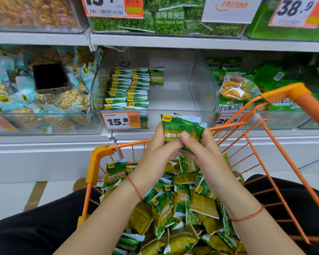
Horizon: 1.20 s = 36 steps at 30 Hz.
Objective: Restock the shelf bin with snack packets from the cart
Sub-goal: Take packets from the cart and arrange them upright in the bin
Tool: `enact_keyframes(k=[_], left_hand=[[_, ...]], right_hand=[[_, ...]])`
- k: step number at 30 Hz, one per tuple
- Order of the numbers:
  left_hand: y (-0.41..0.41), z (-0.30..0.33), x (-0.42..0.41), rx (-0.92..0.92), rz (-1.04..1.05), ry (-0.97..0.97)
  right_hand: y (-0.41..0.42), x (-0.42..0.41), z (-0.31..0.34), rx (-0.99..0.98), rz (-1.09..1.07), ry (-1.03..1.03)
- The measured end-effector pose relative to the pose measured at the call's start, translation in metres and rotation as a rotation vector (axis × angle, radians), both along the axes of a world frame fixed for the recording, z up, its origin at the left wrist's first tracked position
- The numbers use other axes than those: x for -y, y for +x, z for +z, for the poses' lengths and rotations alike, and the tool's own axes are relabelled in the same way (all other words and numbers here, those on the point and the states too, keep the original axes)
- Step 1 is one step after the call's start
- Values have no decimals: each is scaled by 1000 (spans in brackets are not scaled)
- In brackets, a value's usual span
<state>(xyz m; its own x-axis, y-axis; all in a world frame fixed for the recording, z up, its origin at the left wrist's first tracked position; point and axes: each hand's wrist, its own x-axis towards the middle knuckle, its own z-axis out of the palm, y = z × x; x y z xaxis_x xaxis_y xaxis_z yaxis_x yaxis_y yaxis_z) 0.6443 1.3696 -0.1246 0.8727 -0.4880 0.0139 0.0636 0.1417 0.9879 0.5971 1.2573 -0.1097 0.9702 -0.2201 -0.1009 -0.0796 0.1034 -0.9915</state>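
1. Snack packets (182, 208), green and yellow garlic-pea sachets, lie heaped loose in the orange cart (276, 188), nearest the camera. The pile covers the basket floor as far as visible. Judgement: most of the stock is yet to be moved.

2. Above the pile, both hands meet on a small stack of packets (180, 126), held upright just over the cart's front rim.
   - Left hand (155, 153): fingers curled round the stack's left edge, gripping it.
   - Right hand (201, 146): thumb pressed on the front face, fingers behind, pinching the stack's right side.
   - Several packet edges show at the top of the stack; exact count cannot be told.

3. Judgement on step: the stack looks to be being squared up between the hands, ready for placing. It is not yet in the bin.

4. Further out, the clear shelf bin (201, 92) sits on the middle shelf behind the 15.8 price tag (121, 121).
   - Left part: two neat rows of packets (129, 89), filed upright one behind another, with a single packet (156, 76) at the back beside them.
   - Right part: bare bin floor shows.

5. Progress estimate: roughly a third of the bin is filled; the right side remains to be filled.
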Motion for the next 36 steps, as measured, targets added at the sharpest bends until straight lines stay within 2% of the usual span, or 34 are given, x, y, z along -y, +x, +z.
enact_keyframes(k=[7,15,17,18,21,23,28,31,36], left_hand=[[11,15,-3,23,-79,134],[63,41,-28,118,13,317],[84,36,-41,225,70,389],[96,27,-49,326,108,492],[127,0,-73,850,336,1042],[145,-12,-82,1016,408,1216],[172,-24,-92,1154,474,1290],[175,-26,-91,1166,501,1260],[176,-28,-91,1185,541,1245]], right_hand=[[14,2,2,-48,26,55],[82,5,42,-39,72,-78],[113,10,42,-34,36,-110],[130,15,38,-42,11,-123],[181,29,22,-104,-13,-170],[210,35,7,-164,-31,-203],[267,49,-27,-283,-76,-255],[291,44,-37,-280,-39,-304],[319,43,-56,-293,-30,-259]])
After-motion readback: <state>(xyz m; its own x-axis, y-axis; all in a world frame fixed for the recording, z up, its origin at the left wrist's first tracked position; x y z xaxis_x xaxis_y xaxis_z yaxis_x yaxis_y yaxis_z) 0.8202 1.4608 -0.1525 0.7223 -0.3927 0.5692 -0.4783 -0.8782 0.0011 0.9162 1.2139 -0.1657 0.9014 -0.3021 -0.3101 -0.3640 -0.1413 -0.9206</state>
